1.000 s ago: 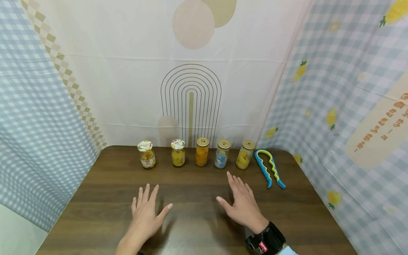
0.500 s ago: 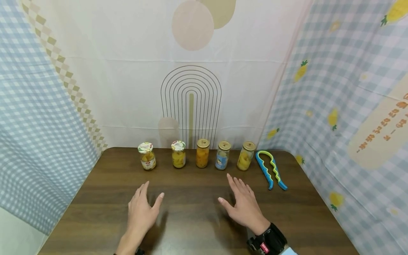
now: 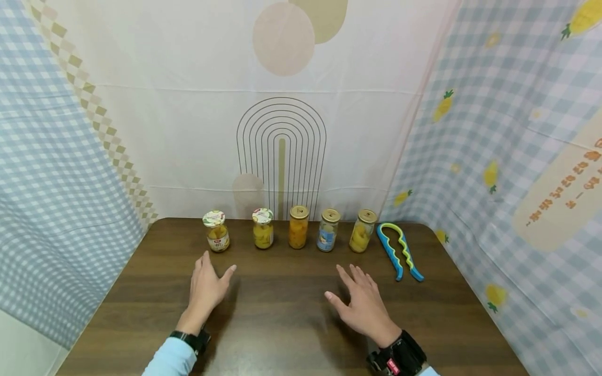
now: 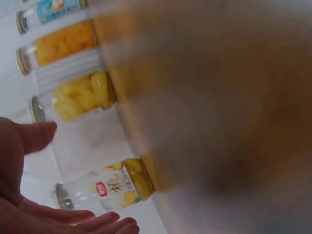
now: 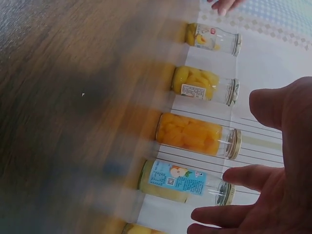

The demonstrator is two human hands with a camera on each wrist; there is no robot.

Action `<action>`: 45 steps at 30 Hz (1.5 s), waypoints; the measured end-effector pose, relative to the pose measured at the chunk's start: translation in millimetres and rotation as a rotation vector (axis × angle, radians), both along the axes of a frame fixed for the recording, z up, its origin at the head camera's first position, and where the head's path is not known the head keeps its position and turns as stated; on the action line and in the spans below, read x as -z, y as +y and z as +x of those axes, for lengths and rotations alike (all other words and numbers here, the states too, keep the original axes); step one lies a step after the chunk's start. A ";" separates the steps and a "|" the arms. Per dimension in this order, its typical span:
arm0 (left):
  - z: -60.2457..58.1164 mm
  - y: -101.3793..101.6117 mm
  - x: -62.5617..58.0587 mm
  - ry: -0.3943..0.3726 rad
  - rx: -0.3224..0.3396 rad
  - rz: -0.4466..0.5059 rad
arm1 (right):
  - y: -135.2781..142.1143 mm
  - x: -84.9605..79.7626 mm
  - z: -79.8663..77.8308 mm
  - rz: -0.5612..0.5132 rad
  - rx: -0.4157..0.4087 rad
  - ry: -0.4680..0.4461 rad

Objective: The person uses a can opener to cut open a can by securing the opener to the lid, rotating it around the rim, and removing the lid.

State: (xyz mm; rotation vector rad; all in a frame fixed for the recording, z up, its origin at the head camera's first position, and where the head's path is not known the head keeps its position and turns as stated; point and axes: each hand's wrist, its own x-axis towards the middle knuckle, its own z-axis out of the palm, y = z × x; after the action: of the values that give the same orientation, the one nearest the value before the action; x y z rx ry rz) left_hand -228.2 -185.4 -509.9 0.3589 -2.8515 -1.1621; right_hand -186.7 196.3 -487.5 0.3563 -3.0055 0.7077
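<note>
Several glass jars of fruit stand upright in a row along the back of the table. My left hand (image 3: 207, 286), fingers extended and thumb apart, is just in front of the leftmost jar (image 3: 218, 235), which has a patterned white lid and a label. To its right stand another white-lidded jar (image 3: 263, 230), a gold-lidded jar of orange fruit (image 3: 298, 230), a jar with a blue label (image 3: 326, 232) and a jar of pale yellow fruit (image 3: 361, 234). My right hand (image 3: 364, 305) hovers over the table with spread fingers, holding nothing, in front of the two rightmost jars.
A blue and green jar opener (image 3: 400, 250) with wavy inner edges lies at the right end of the row. The brown wooden table (image 3: 282, 324) ends against a white printed curtain (image 3: 188, 130), with checked cloth (image 3: 470, 183) along the right side.
My left hand first drew back and left, then reached forward toward the leftmost jar, its fingers coming closer together. My right hand has barely moved. The jars stay in place.
</note>
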 end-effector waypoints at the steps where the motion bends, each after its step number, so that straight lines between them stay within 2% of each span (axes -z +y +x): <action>1: -7.6 -2.6 -0.6 -0.008 0.002 0.014 | -0.3 0.7 -0.5 0.001 0.002 0.001; 6: -41.2 -16.0 -5.2 -0.025 -0.029 0.134 | -3.9 4.9 -2.2 -0.010 0.006 0.018; 11: -67.3 -30.1 -1.6 0.051 -0.137 0.261 | -4.1 4.8 -1.2 -0.010 0.022 0.025; 13: -75.4 -37.4 2.2 0.078 -0.160 0.291 | -4.0 3.8 -1.2 -0.010 0.022 0.036; 15: -81.1 -44.4 6.4 0.092 -0.153 0.323 | -4.0 2.8 -1.9 -0.003 0.019 0.044; 19: -91.1 -54.6 12.4 0.125 -0.086 0.428 | -3.6 1.6 -2.9 0.006 0.015 0.049; 21: -94.6 -56.6 14.0 0.150 -0.055 0.496 | -3.4 1.4 -2.6 -0.001 0.013 0.051; 24: -97.8 -56.9 14.4 0.177 -0.007 0.541 | -3.0 0.8 -1.2 -0.040 0.018 0.065; 30: -101.8 -49.9 12.8 0.161 0.065 0.524 | -2.8 -2.4 -0.3 -0.160 0.049 0.127; 33: -103.0 -47.5 11.8 0.151 0.075 0.515 | -3.5 -4.8 -0.4 -0.186 0.052 0.149; 39: -103.2 -46.7 11.2 0.134 0.084 0.521 | -4.1 -5.1 -2.2 -0.206 0.058 0.128; 45: -103.7 -45.7 10.7 0.122 0.075 0.540 | -2.5 -3.5 -4.1 -0.189 0.059 0.143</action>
State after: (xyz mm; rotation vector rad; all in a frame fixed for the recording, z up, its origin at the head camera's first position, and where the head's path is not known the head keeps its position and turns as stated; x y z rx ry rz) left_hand -331.9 -231.1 -520.6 0.1856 -2.4253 -1.8899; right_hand -190.7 193.8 -484.0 0.2944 -2.7754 0.9095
